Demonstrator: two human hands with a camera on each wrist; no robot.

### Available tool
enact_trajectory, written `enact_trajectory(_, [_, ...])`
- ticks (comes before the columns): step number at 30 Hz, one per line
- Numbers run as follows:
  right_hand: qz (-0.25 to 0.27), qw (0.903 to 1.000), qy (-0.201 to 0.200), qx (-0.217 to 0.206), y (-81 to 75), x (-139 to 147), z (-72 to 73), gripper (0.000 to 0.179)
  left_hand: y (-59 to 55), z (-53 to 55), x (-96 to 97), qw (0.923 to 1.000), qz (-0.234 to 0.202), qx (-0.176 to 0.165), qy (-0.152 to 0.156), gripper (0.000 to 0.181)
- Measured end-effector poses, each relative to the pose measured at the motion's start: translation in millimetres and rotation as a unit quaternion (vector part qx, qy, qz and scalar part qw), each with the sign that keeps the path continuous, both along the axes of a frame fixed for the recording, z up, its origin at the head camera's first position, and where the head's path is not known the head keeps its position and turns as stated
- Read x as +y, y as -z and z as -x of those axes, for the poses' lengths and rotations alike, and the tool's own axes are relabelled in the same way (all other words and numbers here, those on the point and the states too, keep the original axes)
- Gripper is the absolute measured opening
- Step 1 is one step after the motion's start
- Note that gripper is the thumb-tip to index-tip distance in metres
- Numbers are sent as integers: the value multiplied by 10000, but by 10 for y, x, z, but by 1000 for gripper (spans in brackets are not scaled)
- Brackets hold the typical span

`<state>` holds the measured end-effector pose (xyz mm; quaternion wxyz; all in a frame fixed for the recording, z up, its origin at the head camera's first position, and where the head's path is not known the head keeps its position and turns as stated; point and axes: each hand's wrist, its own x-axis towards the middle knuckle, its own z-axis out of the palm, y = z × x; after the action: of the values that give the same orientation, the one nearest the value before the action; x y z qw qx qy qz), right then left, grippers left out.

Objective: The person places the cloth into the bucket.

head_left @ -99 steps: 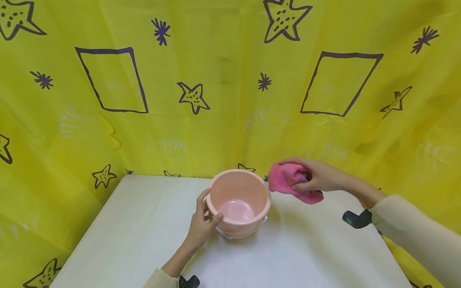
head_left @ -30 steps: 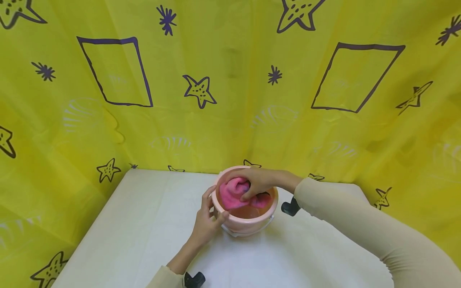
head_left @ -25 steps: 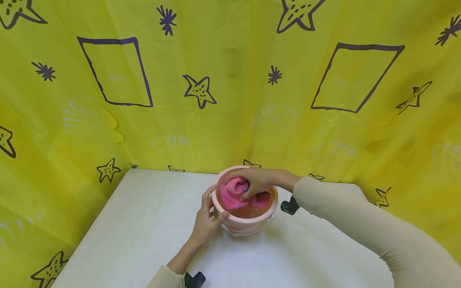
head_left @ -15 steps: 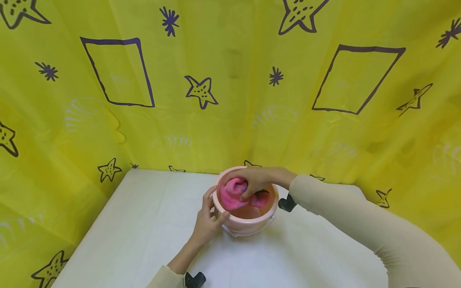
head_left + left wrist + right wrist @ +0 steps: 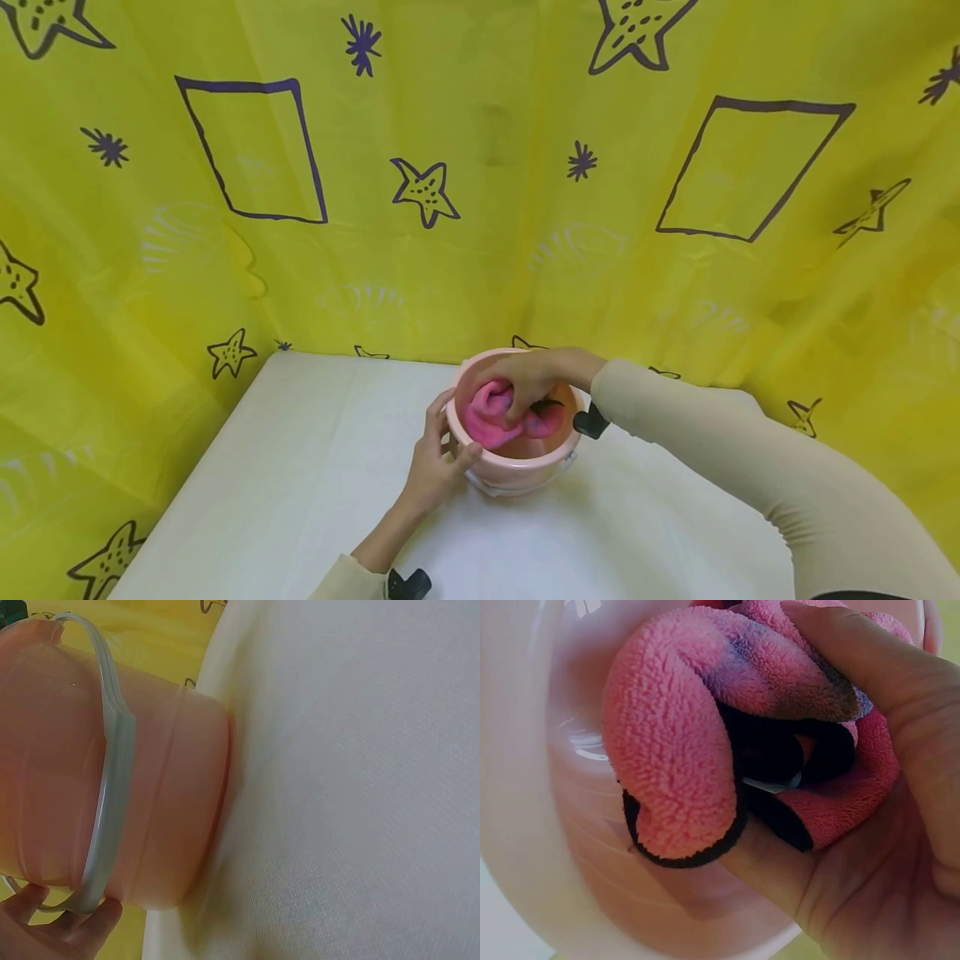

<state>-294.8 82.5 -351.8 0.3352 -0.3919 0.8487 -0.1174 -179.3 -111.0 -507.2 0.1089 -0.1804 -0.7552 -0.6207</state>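
A pale pink plastic bucket (image 5: 517, 473) with a light handle (image 5: 114, 799) stands upright on the table. My left hand (image 5: 435, 467) grips its left side, thumb up at the rim and fingers round the outer wall. Inside the bucket's mouth, my right hand (image 5: 534, 377) holds a crumpled pink cloth (image 5: 487, 427). The right wrist view shows the fluffy cloth (image 5: 671, 742) with black edging and grey-purple smudges, folded between thumb and fingers. Most of the right fingers are hidden under the cloth.
The white-covered table (image 5: 315, 450) reaches back to a yellow curtain (image 5: 480, 275) printed with starfish and shells. Dark devices sit at both wrists, the right one (image 5: 591, 422) close beside the bucket's rim.
From the right of the bucket, my right hand has brought the cloth over and into it. Over the last half second hand and cloth have sunk slightly deeper. My left hand keeps its grip.
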Motion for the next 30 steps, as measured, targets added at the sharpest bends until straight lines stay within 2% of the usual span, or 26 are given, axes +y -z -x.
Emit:
enact_trajectory(7, [-130,9999,-91,63,8,8,23,63,-3,10,16,10000,21,32,-6,85])
enact_trajectory(15, [-46,9987,-364,-355,-18,-20,27,76,2,2,-4,9999,136,80,-65,86])
enact_trajectory(18, [-23,9987,-321,-397,-39,-20,10,78,8,-1,-8,9998,165,61,-88,86])
enact_trajectory(27, [-165,9996,-209,-61,-57,47,-21,77,21,3,-3,9997,191,47,-146,85])
enact_trajectory(30, [-74,9999,-127,-78,-91,94,-45,76,19,1,-1,9997,200,55,-146,85])
